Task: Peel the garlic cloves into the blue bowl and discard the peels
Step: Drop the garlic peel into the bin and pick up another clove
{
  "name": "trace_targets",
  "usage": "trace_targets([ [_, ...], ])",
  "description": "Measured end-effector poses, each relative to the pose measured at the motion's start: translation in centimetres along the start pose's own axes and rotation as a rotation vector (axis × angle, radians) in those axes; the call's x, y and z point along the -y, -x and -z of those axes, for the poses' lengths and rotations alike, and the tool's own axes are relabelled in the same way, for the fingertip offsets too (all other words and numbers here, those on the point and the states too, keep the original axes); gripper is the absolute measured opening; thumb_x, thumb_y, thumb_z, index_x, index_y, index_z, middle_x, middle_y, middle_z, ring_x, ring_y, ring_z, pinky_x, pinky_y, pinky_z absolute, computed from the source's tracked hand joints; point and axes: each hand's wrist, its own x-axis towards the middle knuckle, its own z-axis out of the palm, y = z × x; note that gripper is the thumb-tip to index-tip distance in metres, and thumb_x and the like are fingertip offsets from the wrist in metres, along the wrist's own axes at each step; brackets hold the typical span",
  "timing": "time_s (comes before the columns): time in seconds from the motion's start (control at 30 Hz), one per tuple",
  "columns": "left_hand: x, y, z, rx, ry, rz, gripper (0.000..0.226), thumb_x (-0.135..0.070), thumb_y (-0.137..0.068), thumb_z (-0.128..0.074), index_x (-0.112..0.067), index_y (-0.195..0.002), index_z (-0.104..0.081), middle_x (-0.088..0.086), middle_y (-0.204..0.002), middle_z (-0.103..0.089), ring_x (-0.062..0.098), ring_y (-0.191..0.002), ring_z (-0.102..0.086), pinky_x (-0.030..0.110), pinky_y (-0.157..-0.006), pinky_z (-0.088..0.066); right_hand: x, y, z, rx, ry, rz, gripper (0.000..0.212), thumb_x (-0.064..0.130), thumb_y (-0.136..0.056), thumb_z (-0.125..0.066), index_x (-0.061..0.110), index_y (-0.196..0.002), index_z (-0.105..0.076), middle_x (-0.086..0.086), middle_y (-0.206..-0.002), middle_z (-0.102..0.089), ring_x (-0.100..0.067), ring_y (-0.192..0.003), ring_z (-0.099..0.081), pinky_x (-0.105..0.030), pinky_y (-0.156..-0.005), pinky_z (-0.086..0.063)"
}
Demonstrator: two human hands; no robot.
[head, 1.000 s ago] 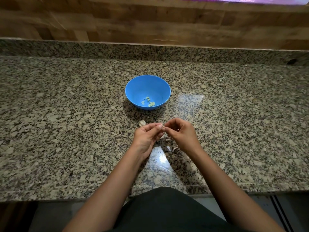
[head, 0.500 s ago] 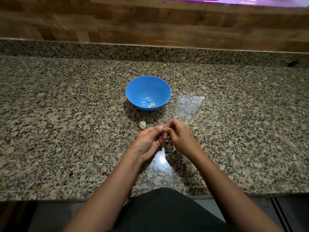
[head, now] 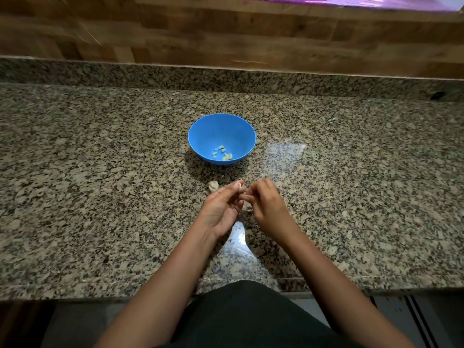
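A blue bowl point(head: 222, 126) stands on the granite counter with several peeled garlic cloves point(head: 223, 153) at its bottom. Just in front of it, my left hand point(head: 222, 209) pinches a small garlic clove point(head: 242, 188) between thumb and fingertips. My right hand point(head: 266, 204) meets it from the right, its fingertips closed on the same clove. A pale piece of garlic point(head: 213, 186) lies on the counter left of my left fingertips. Small bits of peel point(head: 248, 210) lie under and between my hands, partly hidden.
The speckled granite counter point(head: 100, 197) runs wide to both sides, with a raised granite lip and a wooden wall behind. Its front edge lies close to my body. A bright light reflection shines on the stone between my wrists.
Both hands have stayed together in front of the bowl. My left palm has turned more upward and its fingers have shifted around the clove. The bowl has not moved.
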Motion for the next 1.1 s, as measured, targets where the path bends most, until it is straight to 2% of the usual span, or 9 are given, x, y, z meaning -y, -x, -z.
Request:
trace_targets([
  [0.17, -0.3, 0.0, 0.6, -0.004, 0.048, -0.006, 0.013, 0.004, -0.09, -0.05, 0.004, -0.095, -0.062, 0.012, -0.08, -0.063, 0.013, -0.07, -0.06, 0.017, -0.064, -0.055, 0.0, -0.2, 0.5, -0.078, -0.168, -0.146, 0.008, 0.003, -0.086, -0.059, 0.009, -0.084, -0.054, -0.004, -0.083, -0.056, -0.015, -0.073, -0.054, -0.022, -0.063, -0.048],
  [0.3, -0.4, 0.0, 0.7, 0.001, 0.078, -0.003, 0.012, 0.008, -0.09, -0.048, 0.006, -0.096, -0.059, 0.015, -0.077, -0.067, 0.015, -0.066, -0.068, 0.02, -0.065, -0.058, 0.3, -0.7, 1.0, -0.023, -0.355, -0.267, 0.007, 0.014, -0.084, -0.068, 0.015, -0.088, -0.062, -0.001, -0.078, -0.063, -0.009, -0.065, -0.057, -0.02, -0.058, -0.05],
  [0.4, -0.4, -0.1, 0.6, -0.008, 0.055, -0.019, 0.011, 0.008, -0.089, -0.05, 0.006, -0.096, -0.058, 0.016, -0.079, -0.066, 0.016, -0.065, -0.068, 0.022, -0.066, -0.058, 0.2, -0.9, 1.2, -0.017, -0.37, -0.322, 0.006, 0.016, -0.083, -0.069, 0.019, -0.079, -0.064, 0.001, -0.072, -0.064, -0.009, -0.058, -0.056, -0.019, -0.054, -0.049],
  [0.47, -0.4, -0.2, 0.5, -0.015, 0.019, -0.028, 0.011, 0.008, -0.088, -0.051, 0.006, -0.097, -0.058, 0.017, -0.084, -0.065, 0.015, -0.066, -0.068, 0.023, -0.068, -0.058, 0.3, -1.1, 1.1, -0.004, -0.392, -0.357, 0.006, 0.017, -0.081, -0.07, 0.015, -0.086, -0.066, -0.001, -0.076, -0.065, -0.007, -0.057, -0.057, -0.016, -0.051, -0.047],
  [0.57, -0.2, -0.2, 0.3, -0.008, -0.024, -0.038, 0.011, 0.007, -0.088, -0.053, 0.004, -0.096, -0.059, 0.015, -0.082, -0.068, 0.014, -0.067, -0.069, 0.024, -0.068, -0.058, 0.4, -1.4, 0.7, -0.003, -0.376, -0.368, 0.022, 0.019, -0.08, -0.073, 0.009, -0.098, -0.068, -0.004, -0.086, -0.067, -0.008, -0.066, -0.061, -0.015, -0.054, -0.048],
  [0.67, -0.2, -0.4, 0.3, -0.017, -0.034, -0.041, 0.009, 0.006, -0.088, -0.053, 0.003, -0.094, -0.059, 0.011, -0.076, -0.07, 0.013, -0.066, -0.069, 0.023, -0.063, -0.058, 0.2, -1.5, 0.4, -0.037, -0.344, -0.358, 0.021, 0.021, -0.079, -0.074, 0.01, -0.097, -0.069, -0.003, -0.087, -0.068, -0.013, -0.075, -0.064, -0.021, -0.062, -0.053],
  [0.87, -0.4, -0.5, 0.3, -0.04, -0.059, -0.045, 0.007, 0.006, -0.089, -0.052, 0.003, -0.094, -0.055, 0.018, -0.078, -0.07, 0.02, -0.069, -0.07, 0.028, -0.07, -0.058, 0.6, -1.5, 0.9, -0.056, -0.652, -0.464, 0.006, 0.006, -0.083, -0.068, 0.009, -0.088, -0.068, -0.011, -0.084, -0.07, -0.02, -0.073, -0.066, -0.032, -0.069, -0.058],
  [1.0, -0.6, -0.7, 0.3, -0.093, -0.127, -0.051, 0.016, 0.016, -0.086, -0.046, 0.002, -0.089, -0.054, 0.018, -0.081, -0.061, 0.021, -0.075, -0.061, 0.027, -0.069, -0.057, 0.6, -1.5, 1.5, -0.035, -0.837, -0.572, 0.008, -0.003, -0.082, -0.064, 0.0, -0.09, -0.064, -0.012, -0.079, -0.067, -0.018, -0.064, -0.063, -0.024, -0.061, -0.057],
  [1.1, -0.6, -0.3, 0.1, -0.021, -0.283, -0.047, 0.016, 0.016, -0.082, -0.054, 0.003, -0.09, -0.059, 0.014, -0.081, -0.065, 0.017, -0.069, -0.064, 0.02, -0.062, -0.057, 0.5, -1.5, 1.6, -0.039, -0.873, -0.593, 0.007, -0.004, -0.081, -0.064, 0.0, -0.086, -0.063, -0.012, -0.075, -0.067, -0.018, -0.062, -0.063, -0.024, -0.06, -0.057],
])
